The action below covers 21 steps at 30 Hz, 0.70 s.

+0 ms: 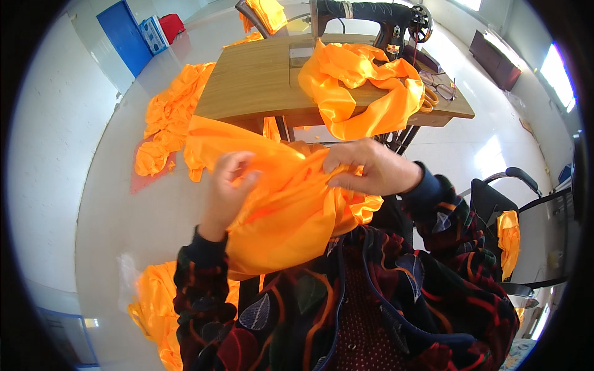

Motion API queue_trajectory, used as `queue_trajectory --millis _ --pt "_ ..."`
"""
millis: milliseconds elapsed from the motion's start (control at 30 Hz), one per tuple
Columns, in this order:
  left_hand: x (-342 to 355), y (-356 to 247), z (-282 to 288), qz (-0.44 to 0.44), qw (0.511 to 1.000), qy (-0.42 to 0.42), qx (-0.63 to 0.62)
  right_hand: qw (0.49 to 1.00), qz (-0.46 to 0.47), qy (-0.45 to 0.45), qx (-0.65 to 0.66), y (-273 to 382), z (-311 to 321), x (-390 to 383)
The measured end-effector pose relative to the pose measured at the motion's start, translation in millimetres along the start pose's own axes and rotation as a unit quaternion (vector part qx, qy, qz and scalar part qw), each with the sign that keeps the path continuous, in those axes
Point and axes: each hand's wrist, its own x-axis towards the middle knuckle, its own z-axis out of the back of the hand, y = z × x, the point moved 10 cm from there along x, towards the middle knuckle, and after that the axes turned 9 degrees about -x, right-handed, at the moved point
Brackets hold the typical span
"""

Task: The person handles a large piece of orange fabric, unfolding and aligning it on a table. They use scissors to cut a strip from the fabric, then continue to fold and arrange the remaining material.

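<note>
Shiny orange fabric (278, 216) lies gathered over my lap, its upper left part stretching toward the table's front edge. My right hand (371, 166) is closed on a bunched fold of this fabric, thumb and fingers pinching it. At the left side of the cloth, my left hand (230, 193) is raised with curled fingers, the thumb standing apart from them. Nothing shows between its fingers, which look slightly blurred.
Ahead stands a wooden sewing table (247, 80) with a black sewing machine (377, 18), more orange cloth (352, 117), yellow-handled scissors (428, 99) and eyeglasses (440, 86). Orange fabric heaps (176, 105) lie on the floor at left. A black chair (492, 201) stands at right.
</note>
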Motion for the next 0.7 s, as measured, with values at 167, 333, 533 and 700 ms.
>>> queue_trajectory --millis 167,333,533,700 --pt "2.5 -59.8 -69.0 -0.073 0.992 0.087 -0.056 1.000 -0.024 0.017 0.001 -14.9 -24.7 -5.6" --pt "-4.7 -74.1 -68.8 -0.144 0.987 -0.001 0.068 1.000 -0.018 -0.012 -0.005 -25.8 -27.1 -11.6" --pt "-15.3 -23.1 -94.6 0.064 0.976 0.167 -0.127 1.000 -0.002 0.005 0.005 -28.9 -38.3 -17.3" --pt "-39.8 7.5 -102.6 0.263 0.873 0.186 -0.367 0.998 0.004 -0.038 0.043 -34.0 -38.7 -19.9"
